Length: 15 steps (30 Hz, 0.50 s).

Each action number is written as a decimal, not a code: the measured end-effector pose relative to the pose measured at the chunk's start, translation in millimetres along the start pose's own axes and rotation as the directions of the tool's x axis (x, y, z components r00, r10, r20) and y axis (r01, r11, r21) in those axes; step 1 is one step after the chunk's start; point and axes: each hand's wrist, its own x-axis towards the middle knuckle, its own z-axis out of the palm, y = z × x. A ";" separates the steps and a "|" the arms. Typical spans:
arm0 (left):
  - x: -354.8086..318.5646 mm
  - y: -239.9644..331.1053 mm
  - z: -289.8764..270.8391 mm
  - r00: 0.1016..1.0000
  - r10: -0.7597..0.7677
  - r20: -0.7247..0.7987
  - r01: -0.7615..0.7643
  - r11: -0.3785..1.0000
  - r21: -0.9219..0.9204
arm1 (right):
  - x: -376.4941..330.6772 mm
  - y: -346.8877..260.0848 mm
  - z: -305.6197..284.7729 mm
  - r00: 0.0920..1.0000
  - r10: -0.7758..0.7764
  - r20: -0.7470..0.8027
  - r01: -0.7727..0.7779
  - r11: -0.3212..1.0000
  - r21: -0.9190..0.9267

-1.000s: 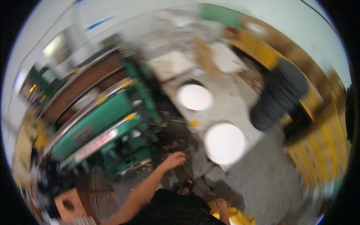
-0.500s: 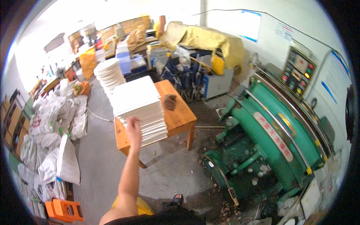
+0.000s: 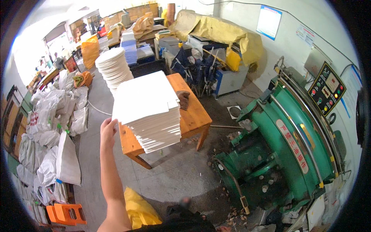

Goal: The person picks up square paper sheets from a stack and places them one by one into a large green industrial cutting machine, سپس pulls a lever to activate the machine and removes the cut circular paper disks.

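A tall stack of white sheets (image 3: 148,96), thick like card, stands on a wooden table (image 3: 193,116). Its layers show unevenly along the near side, and the top sheets lie slightly askew. My left hand (image 3: 108,131) is at the near left corner of the stack, fingers curled closed against the corner of the top sheets. Much of the grip is turned away from view. Beside the stack, on the right of the table, lies a brown glove-like bundle (image 3: 183,99). My right hand cannot be made out.
A green machine (image 3: 270,143) with a metal bar and control panel (image 3: 326,89) fills the right. Behind the table stands a pile of round white sheets (image 3: 114,69). White sacks (image 3: 48,154) line the left, with an orange stool (image 3: 65,214) at lower left.
My left hand has moved left, from the front of the stack to its near left corner. The view has shifted, and more of the yellow cloth shows below.
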 end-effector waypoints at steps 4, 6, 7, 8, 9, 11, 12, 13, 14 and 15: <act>-86.4 8.9 5.8 0.951 0.147 0.271 -0.235 0.915 0.328 | -11.2 17.6 -3.9 0.994 0.083 -0.069 -0.080 0.996 0.047; -68.6 9.4 -23.5 0.903 -0.214 0.372 0.366 0.837 -0.406 | -13.7 22.4 -4.7 0.989 0.127 -0.080 -0.124 0.991 0.043; -55.0 3.5 -32.2 0.953 -0.162 0.255 0.244 0.910 -0.335 | -13.5 23.4 -5.7 0.984 0.159 -0.078 -0.158 0.987 0.020; -40.4 -1.3 -33.4 0.985 -0.082 0.148 0.118 0.961 -0.250 | -12.1 20.3 -7.9 0.977 0.201 -0.073 -0.203 0.979 -0.017; -30.4 4.2 -27.5 0.976 0.029 0.216 0.031 0.963 -0.269 | -14.6 13.6 -9.5 0.973 0.220 -0.073 -0.224 0.973 -0.063; -25.4 17.3 -4.0 0.959 0.185 0.216 -0.117 0.948 -0.296 | -31.2 -4.4 -11.9 0.989 0.040 -0.140 -0.059 0.990 -0.130; -26.5 22.2 12.7 0.960 0.235 0.151 -0.184 0.939 -0.290 | -42.9 -13.3 -12.8 0.976 -0.106 -0.189 0.071 0.981 -0.181; -41.2 31.7 40.9 0.945 0.284 0.163 -0.235 0.935 -0.268 | -52.5 -32.8 -20.1 0.940 -0.248 -0.234 0.189 0.950 -0.248; -55.8 37.9 66.9 0.926 0.339 0.168 -0.292 0.923 -0.250 | -61.0 -52.7 -28.6 0.882 -0.391 -0.264 0.299 0.896 -0.328; -48.4 32.3 78.0 0.925 0.274 0.262 -0.198 0.939 -0.282 | -72.2 -73.5 -35.4 0.837 -0.463 -0.292 0.378 0.874 -0.304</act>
